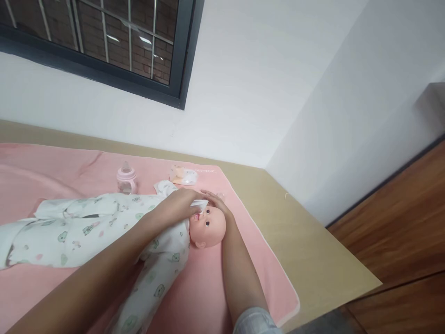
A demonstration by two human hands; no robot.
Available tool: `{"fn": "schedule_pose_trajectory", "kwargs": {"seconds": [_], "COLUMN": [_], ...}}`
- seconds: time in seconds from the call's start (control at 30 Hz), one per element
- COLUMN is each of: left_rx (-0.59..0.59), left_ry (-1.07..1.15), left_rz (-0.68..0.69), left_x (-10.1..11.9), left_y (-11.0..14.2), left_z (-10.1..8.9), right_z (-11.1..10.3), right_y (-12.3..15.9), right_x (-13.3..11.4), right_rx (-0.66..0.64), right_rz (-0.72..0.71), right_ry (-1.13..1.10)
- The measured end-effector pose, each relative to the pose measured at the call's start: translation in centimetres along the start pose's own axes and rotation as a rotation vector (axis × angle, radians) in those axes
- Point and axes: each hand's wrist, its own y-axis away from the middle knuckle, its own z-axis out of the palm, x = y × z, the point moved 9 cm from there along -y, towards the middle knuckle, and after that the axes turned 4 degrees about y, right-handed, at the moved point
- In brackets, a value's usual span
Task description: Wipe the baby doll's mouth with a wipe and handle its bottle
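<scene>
A baby doll (208,227) in a white printed sleepsuit lies on its back on a pink blanket (215,287), head to the right. My left hand (181,204) rests over the doll's face, pressing a small white cloth (200,204) against its cheek and nose. My right hand (217,202) lies on top of the doll's head, fingers curved around it.
A pink baby bottle (127,178) stands beyond the doll's chest. A small folded cloth (183,175) lies near the blanket's far edge. The blanket covers a tan table (313,250) set against a white wall, wooden floor to the right.
</scene>
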Motion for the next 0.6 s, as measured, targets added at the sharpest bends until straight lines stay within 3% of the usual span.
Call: {"fn": "schedule_pose_trajectory", "kwargs": {"seconds": [0.6], "left_rx": [-0.042], "left_ry": [-0.092], "left_rz": [-0.013], "left_x": [0.4], "left_y": [0.5], "left_z": [0.3], "right_z": [-0.5], "right_y": [-0.9], "right_x": [1.5], "right_rx": [0.005], "right_rz": [0.023], "right_ry": [-0.128]}}
